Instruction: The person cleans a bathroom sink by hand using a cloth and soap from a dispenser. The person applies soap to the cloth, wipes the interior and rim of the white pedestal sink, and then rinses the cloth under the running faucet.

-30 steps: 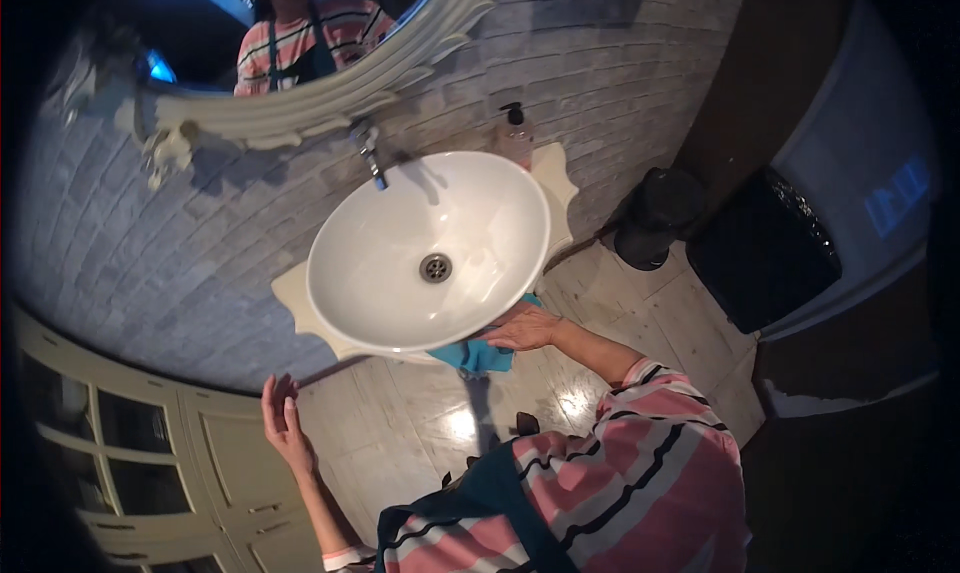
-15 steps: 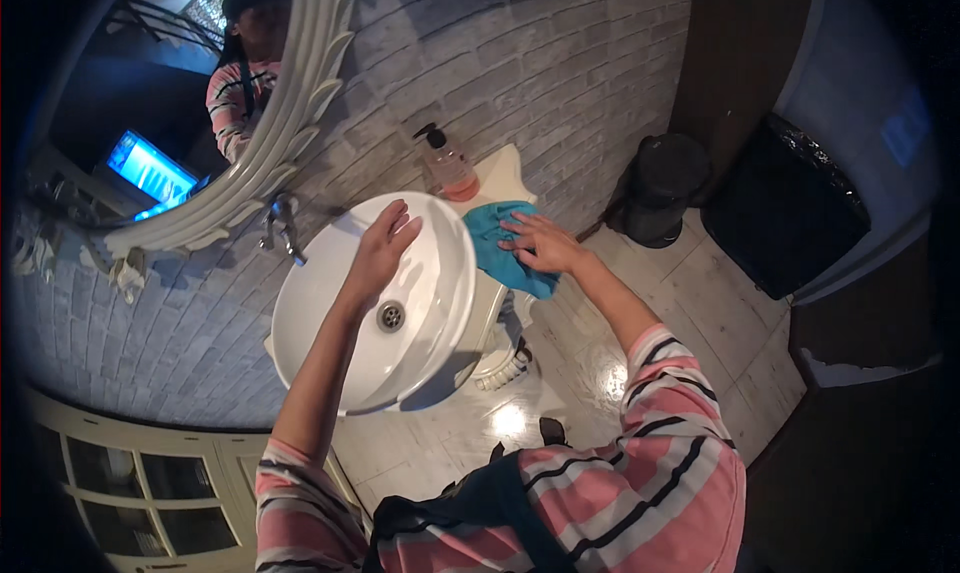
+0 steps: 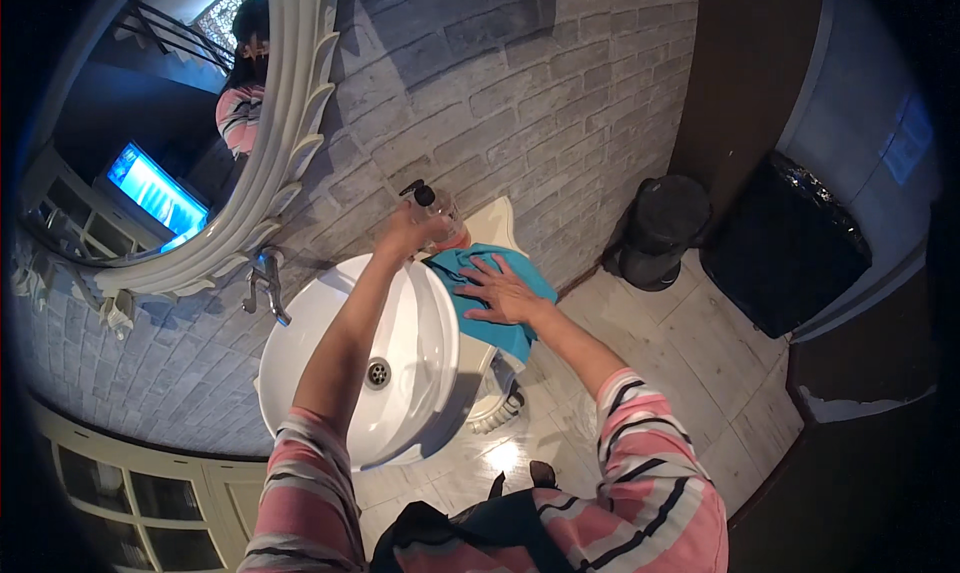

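My left hand (image 3: 408, 231) is at the back of the basin, its fingers round a clear soap pump bottle (image 3: 450, 216) with a black pump and pinkish liquid low inside. The bottle stands on the cream counter (image 3: 490, 221), close to the brick wall. Flat on a blue cloth (image 3: 520, 338) lies my right hand (image 3: 505, 293), fingers spread, pressing it against the counter to the right of the basin. Under my left forearm is the white oval washbasin (image 3: 415, 393), with a metal drain (image 3: 377, 373) at its bottom.
A metal tap (image 3: 266, 285) juts from the wall at the basin's left. Above it hangs a mirror in a carved white frame (image 3: 305, 123). On the floor at right stand a black pedal bin (image 3: 665, 228) and a larger bin lined with a black bag (image 3: 790, 248).
My left hand has gone from above the basin to the soap bottle and closed round it. My right hand stays on the cloth, fingers more spread. The view has shifted.
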The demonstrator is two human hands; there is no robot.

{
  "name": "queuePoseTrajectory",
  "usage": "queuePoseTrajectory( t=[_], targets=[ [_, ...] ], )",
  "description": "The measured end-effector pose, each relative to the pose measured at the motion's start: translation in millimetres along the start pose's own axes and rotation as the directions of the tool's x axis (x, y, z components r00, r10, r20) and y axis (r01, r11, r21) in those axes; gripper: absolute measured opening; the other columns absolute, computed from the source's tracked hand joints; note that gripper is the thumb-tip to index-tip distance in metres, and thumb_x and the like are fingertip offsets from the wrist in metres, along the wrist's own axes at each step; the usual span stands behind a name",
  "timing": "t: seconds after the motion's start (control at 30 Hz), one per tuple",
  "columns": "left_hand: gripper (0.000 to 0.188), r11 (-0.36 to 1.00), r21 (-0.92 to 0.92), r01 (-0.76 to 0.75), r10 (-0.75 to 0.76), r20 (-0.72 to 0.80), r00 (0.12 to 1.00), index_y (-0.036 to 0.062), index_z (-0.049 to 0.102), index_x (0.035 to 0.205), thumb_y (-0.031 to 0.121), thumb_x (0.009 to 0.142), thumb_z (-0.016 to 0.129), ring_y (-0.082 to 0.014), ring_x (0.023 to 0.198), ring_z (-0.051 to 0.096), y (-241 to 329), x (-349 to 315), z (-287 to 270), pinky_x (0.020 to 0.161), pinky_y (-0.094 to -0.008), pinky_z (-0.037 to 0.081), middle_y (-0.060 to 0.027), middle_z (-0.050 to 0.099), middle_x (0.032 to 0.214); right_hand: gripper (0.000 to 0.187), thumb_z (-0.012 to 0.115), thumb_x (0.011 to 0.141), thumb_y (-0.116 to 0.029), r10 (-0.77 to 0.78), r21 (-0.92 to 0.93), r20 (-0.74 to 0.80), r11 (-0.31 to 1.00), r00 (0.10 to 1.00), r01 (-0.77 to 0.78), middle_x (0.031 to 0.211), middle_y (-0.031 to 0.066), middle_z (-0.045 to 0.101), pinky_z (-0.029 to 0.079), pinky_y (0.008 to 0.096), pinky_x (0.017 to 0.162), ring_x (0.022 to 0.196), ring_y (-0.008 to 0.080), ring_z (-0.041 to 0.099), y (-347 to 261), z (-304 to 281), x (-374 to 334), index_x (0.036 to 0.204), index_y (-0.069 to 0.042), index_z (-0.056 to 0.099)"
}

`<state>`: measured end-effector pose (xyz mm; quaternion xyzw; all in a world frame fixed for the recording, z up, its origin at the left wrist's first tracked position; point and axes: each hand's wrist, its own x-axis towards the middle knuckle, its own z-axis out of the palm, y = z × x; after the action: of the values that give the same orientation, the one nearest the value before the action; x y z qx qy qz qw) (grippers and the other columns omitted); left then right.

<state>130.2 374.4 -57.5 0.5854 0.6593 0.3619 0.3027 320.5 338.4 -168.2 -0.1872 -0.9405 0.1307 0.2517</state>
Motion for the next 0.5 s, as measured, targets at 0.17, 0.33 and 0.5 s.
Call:
queuePoseTrajectory(
  t=[0.17, 0.33, 0.5],
  targets=[
    [0.068, 0.946, 0.316, -0.07, 0.121, -0.147, 0.982, -0.0031, 0.047, 0.1, 0.037, 0.051, 0.071, -0.0313, 0.09, 0.054, -3, 26, 26, 0.074, -0.0347, 0.043, -0.0207, 0.055, 0.093, 0.046, 0.052, 0.072, -0.028, 0.331, -0.076, -0.169, 0.935, 0.929, -0.347, 0.123, 0.012, 0.034, 0.01, 0.0472, 0.098, 0.12, 0.0315, 0.02, -3, 11, 7, 0.11, -0.003, 0.043],
    [0.067, 0.906, 0.401, 0.134, -0.027, -0.261, 0.965, -0.0057, 0.048, 0.097, 0.043, 0.053, 0.065, -0.032, 0.087, 0.055, 18, 27, 48, 0.074, -0.0362, 0.044, -0.0217, 0.054, 0.095, 0.053, 0.055, 0.067, -0.017, 0.508, -0.085, -0.235, 0.839, 0.829, -0.538, 0.123, 0.023, 0.028, 0.013, 0.0486, 0.097, 0.118, 0.0385, 0.019, 3, 15, 14, 0.11, 0.008, 0.035],
    [0.052, 0.902, 0.431, -0.001, 0.15, -0.313, 0.938, -0.001, 0.055, 0.089, 0.037, 0.055, 0.064, -0.0313, 0.08, 0.057, 26, 16, 44, 0.069, -0.0367, 0.044, -0.0191, 0.058, 0.084, 0.057, 0.049, 0.072, -0.019, 0.624, -0.162, -0.386, 0.679, 0.679, -0.716, 0.124, 0.0281, 0.022, 0.012, 0.0473, 0.097, 0.118, 0.0431, 0.014, 22, 30, 27, 0.116, 0.01, 0.029]
  ],
)
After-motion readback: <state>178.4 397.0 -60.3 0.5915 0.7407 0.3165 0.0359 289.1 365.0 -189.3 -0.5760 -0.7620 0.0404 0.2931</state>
